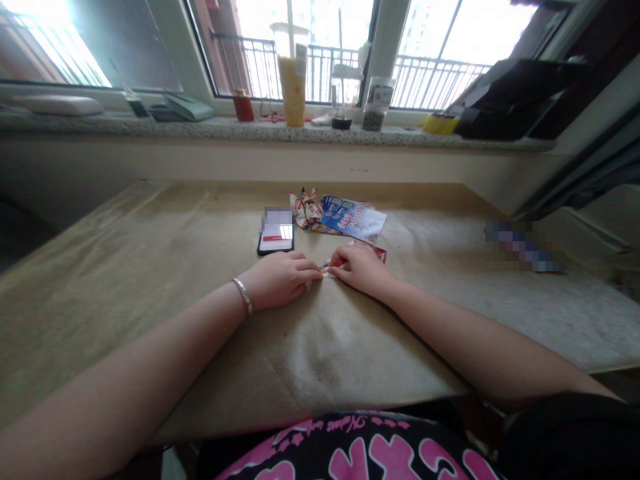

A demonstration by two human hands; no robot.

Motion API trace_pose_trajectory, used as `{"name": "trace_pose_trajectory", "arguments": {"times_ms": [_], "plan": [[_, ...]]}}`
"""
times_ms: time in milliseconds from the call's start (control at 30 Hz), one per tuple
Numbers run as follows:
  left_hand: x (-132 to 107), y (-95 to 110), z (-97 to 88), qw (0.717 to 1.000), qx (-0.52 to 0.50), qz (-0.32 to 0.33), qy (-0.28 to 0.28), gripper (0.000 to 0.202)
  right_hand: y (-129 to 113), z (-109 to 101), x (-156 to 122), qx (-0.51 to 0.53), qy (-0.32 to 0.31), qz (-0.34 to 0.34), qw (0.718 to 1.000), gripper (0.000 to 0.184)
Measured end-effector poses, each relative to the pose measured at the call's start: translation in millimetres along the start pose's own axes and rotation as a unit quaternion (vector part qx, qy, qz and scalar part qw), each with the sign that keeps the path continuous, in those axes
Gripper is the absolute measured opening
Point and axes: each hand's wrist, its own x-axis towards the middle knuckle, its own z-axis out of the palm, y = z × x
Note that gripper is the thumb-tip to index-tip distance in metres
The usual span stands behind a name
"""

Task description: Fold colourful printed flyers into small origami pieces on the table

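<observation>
A small, colourful printed paper (381,255) lies on the table between my hands, partly hidden under the right one. My left hand (280,279), with a silver bracelet on its wrist, has its fingers together and pressed at the paper's left end. Thumb and index finger of my right hand (361,268) pinch the same paper from the other side. Just beyond sit folded paper pieces (306,210), white with red and blue print. Beside them is a fanned stack of blue printed leaflets (350,217). A phone (277,241) with a lit screen lies beyond my left hand.
The table (190,233) has a wrinkled tan cover. A blurred flat item (523,247) lies at the right. Along the windowsill (210,127) stand a tall cup of yellow contents (293,87), a red-capped jar (243,107), yellow tape (441,124) and a black bag (505,100).
</observation>
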Motion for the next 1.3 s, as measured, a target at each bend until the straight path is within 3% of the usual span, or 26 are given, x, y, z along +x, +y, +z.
{"name": "trace_pose_trajectory", "arguments": {"times_ms": [167, 367, 767, 1300], "plan": [[-0.2, -0.7, 1.1, 1.000, -0.007, 0.002, 0.002, 0.039, 1.3, -4.2, -7.1, -0.059, 0.066, -0.154, 0.984, 0.012], [-1.2, -2.6, 1.8, 1.000, -0.026, -0.003, 0.005, 0.041, 3.6, -9.7, -9.9, -0.090, 0.054, -0.257, 0.961, 0.021], [-0.1, -4.1, -1.6, 0.999, -0.037, 0.007, 0.007, 0.041, -2.3, -22.7, -8.0, -0.123, -0.020, -0.250, 0.960, 0.023], [-1.7, -6.9, -3.4, 0.999, -0.054, 0.000, -0.003, 0.031, 11.6, -35.2, -12.7, -0.127, -0.066, -0.258, 0.956, 0.020]]}}
